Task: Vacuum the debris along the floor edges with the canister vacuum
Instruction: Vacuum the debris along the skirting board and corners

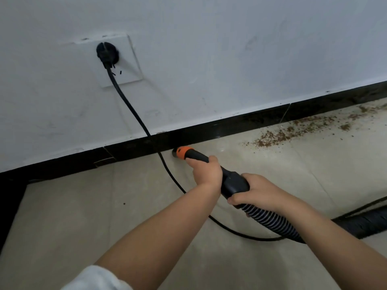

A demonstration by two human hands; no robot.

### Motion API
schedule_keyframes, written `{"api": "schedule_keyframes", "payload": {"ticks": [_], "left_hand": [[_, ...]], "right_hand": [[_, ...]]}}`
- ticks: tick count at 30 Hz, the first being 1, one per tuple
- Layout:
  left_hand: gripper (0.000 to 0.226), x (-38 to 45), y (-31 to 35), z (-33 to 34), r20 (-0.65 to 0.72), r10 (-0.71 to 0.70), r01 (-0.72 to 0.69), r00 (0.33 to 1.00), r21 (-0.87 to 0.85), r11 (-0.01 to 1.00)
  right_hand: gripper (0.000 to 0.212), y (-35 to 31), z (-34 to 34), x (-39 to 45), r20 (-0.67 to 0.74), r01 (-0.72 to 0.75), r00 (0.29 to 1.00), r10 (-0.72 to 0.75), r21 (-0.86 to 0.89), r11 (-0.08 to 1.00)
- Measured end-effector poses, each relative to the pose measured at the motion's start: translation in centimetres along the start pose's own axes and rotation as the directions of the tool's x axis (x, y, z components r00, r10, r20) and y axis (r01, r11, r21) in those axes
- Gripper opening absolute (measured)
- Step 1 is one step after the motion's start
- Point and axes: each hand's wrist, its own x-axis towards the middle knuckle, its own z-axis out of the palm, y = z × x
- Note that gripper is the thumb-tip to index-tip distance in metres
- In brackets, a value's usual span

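Observation:
The vacuum's black nozzle with an orange tip [181, 152] points at the foot of the black baseboard [230, 126]. My left hand [206, 171] grips the nozzle tube just behind the orange part. My right hand [254, 193] grips the thicker black cuff where the ribbed hose [274, 221] joins it. Brown debris [293, 132] lies scattered on the pale floor along the baseboard, to the right of the nozzle. The canister itself is out of view.
A black plug [107, 52] sits in a white wall socket [123, 65]; its cord [134, 114] runs down the wall, crosses the floor under my arms and curves right. The hose trails off toward the right edge. A dark floor border [9, 195] lies at the left.

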Motion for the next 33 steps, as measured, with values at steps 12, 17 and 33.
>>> {"api": "schedule_keyframes", "payload": {"ticks": [12,17,33], "left_hand": [[0.082,-3.2,0.3,-0.5,0.138,-0.056,0.083,0.989,-0.202,0.976],[0.089,-7.0,-1.1,2.4,0.190,-0.105,0.153,0.976,-0.258,0.954],[0.096,-8.1,-2.0,3.6,0.054,-0.054,0.066,0.997,-0.250,0.966]], "right_hand": [[0.054,0.4,-4.3,-5.1,0.083,0.013,0.996,-0.013,0.005,1.000],[0.071,2.5,-8.4,-8.1,0.137,0.043,0.990,-0.030,-0.092,0.995],[0.059,4.5,-8.5,-8.2,0.274,0.023,0.961,-0.049,0.097,0.995]]}}
